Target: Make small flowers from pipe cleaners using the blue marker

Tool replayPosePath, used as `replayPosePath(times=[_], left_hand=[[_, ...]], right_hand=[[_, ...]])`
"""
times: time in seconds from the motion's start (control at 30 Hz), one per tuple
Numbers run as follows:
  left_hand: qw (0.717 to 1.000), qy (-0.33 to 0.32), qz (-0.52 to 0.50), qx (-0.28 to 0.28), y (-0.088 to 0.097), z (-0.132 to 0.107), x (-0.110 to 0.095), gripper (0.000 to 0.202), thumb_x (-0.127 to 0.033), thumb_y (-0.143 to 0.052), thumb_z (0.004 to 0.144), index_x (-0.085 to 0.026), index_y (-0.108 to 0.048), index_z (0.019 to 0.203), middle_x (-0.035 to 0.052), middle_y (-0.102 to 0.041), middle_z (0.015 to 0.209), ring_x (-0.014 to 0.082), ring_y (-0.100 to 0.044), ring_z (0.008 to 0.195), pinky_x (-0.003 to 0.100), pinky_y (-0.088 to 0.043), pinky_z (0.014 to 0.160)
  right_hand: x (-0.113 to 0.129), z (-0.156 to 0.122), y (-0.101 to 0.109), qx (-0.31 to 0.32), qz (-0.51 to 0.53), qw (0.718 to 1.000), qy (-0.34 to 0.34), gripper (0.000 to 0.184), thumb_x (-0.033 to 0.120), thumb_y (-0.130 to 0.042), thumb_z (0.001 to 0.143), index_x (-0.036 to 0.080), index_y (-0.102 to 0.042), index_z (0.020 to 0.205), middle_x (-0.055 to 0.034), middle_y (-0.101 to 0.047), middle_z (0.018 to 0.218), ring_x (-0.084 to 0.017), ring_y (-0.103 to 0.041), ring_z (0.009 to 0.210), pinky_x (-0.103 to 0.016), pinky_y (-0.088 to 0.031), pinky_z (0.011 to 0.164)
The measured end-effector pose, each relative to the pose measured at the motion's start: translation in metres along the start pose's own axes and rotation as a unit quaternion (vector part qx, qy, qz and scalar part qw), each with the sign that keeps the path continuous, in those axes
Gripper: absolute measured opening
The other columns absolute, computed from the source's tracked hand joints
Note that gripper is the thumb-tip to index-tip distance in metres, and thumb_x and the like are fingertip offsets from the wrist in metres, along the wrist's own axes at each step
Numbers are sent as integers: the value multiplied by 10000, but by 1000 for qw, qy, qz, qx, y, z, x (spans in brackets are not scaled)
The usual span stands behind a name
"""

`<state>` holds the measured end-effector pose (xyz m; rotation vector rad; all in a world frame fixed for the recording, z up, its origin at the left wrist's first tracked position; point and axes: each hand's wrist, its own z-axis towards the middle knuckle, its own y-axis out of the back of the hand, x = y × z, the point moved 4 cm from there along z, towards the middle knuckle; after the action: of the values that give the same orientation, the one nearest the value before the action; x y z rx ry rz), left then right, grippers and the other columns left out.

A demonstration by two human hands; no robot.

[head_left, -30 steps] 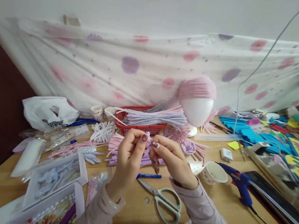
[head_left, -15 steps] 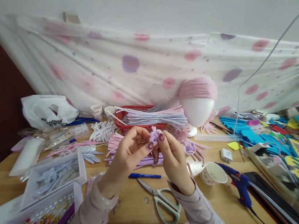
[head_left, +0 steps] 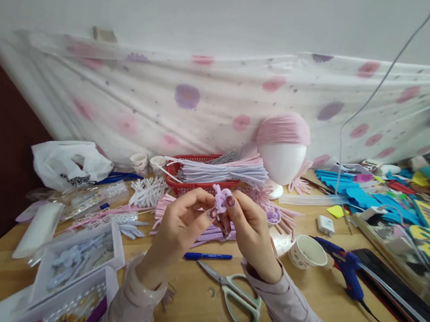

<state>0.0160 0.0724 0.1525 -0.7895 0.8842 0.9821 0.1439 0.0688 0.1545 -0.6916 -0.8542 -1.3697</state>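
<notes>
A small lilac flower of fuzzy pipe cleaner [head_left: 220, 199] is pinched between both hands above the middle of the table. My left hand [head_left: 188, 220] has thumb and forefinger closed at its left side. On its right side, my right hand [head_left: 248, 222] grips it with thumb and fingertips; part of the flower is hidden behind them. Beneath the hands lie purple pipe cleaners [head_left: 211, 235], a blue marker [head_left: 208, 257] and scissors [head_left: 235, 294] with pale green handles. A small cup of lilac pieces [head_left: 273, 215] sits just beyond my right hand.
A red basket [head_left: 180, 189] with bundled pipe cleaners stands behind my hands, beside a white foam head [head_left: 281, 159]. To the right are a paper cup [head_left: 308, 252], a blue glue gun [head_left: 346, 271] with its cord and a phone [head_left: 387, 286]. White boxes [head_left: 118, 248] stand at left.
Both hands still hold the lilac flower, which has turned slightly between the fingertips. The whole view has shifted a little.
</notes>
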Motion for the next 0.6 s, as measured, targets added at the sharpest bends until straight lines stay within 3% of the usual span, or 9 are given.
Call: replayPosePath(times=[0.17, 0.3, 0.43, 0.6], left_hand=[[999, -23, 46, -8, 2, 0, 3, 57, -209, -569, 853, -177, -607, 882, 4, -597, 804, 113, -604, 727, 200, -511, 661], [978, -93, 180, -47, 2, -1, 1, 36, -169, -570, 844, -186, -589, 870, 5, -575, 845, 110, -580, 755, 200, -485, 679], [922, -188, 332, -55, -2, -2, -7, 84, -108, -532, 839, -182, -556, 872, 12, -566, 827, 126, -565, 766, 225, -470, 700], [839, -269, 471, -45, -6, -3, -12, 135, -71, -497, 820, -168, -518, 912, 48, -573, 829, 169, -551, 795, 279, -457, 734]], right_hand=[[-3, 0, -2, -1, 60, 998, -32, 327, 391, -516, 911, 175, -476, 668, 53, -434, 540, -68, -411, 470, -198, -337, 450], [-7, -3, -6, -13, 102, 992, -77, 285, 408, -602, 849, 176, -480, 736, 64, -450, 577, -48, -414, 432, -167, -332, 390], [-10, -2, -4, -29, 107, 989, -102, 270, 392, -638, 822, 174, -484, 780, 65, -455, 627, -33, -411, 440, -149, -352, 382], [-15, 2, 0, 32, 100, 984, -146, 320, 444, -648, 799, 174, -477, 795, 85, -446, 525, -44, -398, 387, -151, -327, 344]])
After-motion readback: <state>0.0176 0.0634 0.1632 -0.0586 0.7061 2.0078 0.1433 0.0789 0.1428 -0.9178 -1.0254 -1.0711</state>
